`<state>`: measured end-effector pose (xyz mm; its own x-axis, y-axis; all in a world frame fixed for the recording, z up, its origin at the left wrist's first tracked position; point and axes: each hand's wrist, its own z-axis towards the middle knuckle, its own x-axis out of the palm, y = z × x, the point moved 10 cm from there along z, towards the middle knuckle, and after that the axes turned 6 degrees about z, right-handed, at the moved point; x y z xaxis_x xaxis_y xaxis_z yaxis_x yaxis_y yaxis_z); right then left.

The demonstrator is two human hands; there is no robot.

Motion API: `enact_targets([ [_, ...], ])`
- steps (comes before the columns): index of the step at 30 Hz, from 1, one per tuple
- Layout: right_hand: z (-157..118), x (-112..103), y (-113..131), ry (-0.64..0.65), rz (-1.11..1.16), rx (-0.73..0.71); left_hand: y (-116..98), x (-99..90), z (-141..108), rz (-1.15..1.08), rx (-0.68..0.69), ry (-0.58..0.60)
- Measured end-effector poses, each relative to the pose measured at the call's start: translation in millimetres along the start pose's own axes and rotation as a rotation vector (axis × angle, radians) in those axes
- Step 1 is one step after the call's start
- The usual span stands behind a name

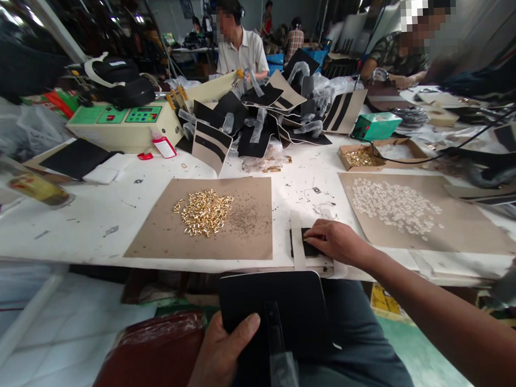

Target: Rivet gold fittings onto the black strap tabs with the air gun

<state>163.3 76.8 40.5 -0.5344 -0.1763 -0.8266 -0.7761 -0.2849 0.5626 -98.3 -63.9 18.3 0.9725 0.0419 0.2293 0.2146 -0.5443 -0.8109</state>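
My left hand (pixel 224 349) grips a flat black panel (pixel 241 297) by its left side, thumb on top, above my lap. A black strap (pixel 273 324) with a clear plastic sleeve (pixel 284 372) runs down the panel's middle. At the table's front edge my right hand (pixel 335 240) has its fingertips pinched together over a small black pad (pixel 298 249). A tiny gold-coloured glint shows at those fingertips; its kind is too small to make out. A pale strip (pixel 297 232) lies across the pad.
Small gold metal pieces (pixel 207 213) are heaped on a brown sheet (pixel 157 243) at left. Small pale rings (pixel 391 205) cover another sheet at right. Behind stand a control box (pixel 127 128), stacked black panels (pixel 255 136) and a green box (pixel 377 125). Two people sit across the table.
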Motion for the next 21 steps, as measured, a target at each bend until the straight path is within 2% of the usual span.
enact_targets([
  [4, -0.4, -2.2, -6.5, -0.043, 0.007, 0.017, 0.4, 4.5, 0.8, -0.002, -0.015, 0.026],
  [10, 0.3, -2.0, 0.3, -0.062, -0.152, 0.049, -2.8, 10.7, -2.0, -0.014, -0.035, 0.015],
  [14, -5.0, -5.9, 0.2, -0.057, -0.043, 0.042, -13.9, 8.0, -5.0, 0.089, 0.008, -0.057],
  [16, -15.9, -22.6, 2.2, -0.172, 0.093, 0.044, -20.5, 5.1, -4.8, 0.139, 0.048, -0.09],
  [18, -35.5, -50.5, 13.5, -0.371, 0.234, 0.033, -23.7, 3.4, -2.3, 0.16, 0.077, -0.092],
  [20, -58.9, -76.6, 40.6, -0.524, 0.337, -0.024, -24.5, 1.5, 1.2, 0.168, 0.094, -0.089],
  [21, -68.8, -85.2, 59.5, -0.549, 0.374, -0.067, -25.3, 0.2, 2.6, 0.173, 0.103, -0.099],
])
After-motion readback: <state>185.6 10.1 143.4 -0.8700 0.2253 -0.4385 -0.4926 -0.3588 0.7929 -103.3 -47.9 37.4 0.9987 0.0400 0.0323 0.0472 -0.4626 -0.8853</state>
